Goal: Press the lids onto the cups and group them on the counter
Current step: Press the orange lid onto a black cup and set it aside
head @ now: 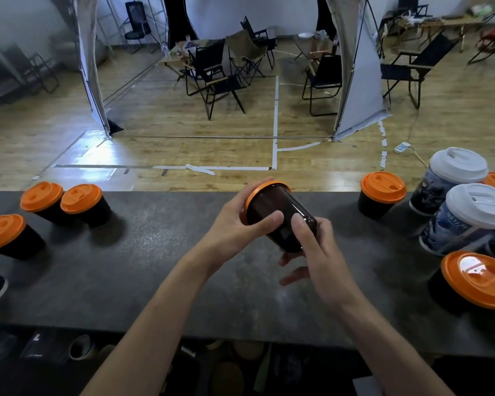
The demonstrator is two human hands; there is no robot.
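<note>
Head view, left hand [232, 227] and right hand [317, 254] fingers gripping tilted dark cup [272, 205], orange lid [257, 190] on

Dark glossy cup [280, 224] with orange lid [259, 191], seemingly seated, tilted lid-away, just above the dark counter [155, 267]

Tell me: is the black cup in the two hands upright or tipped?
Tipped. The black cup leans with its orange lid pointing up and away, its base toward the person, held by the left hand and right hand.
</note>
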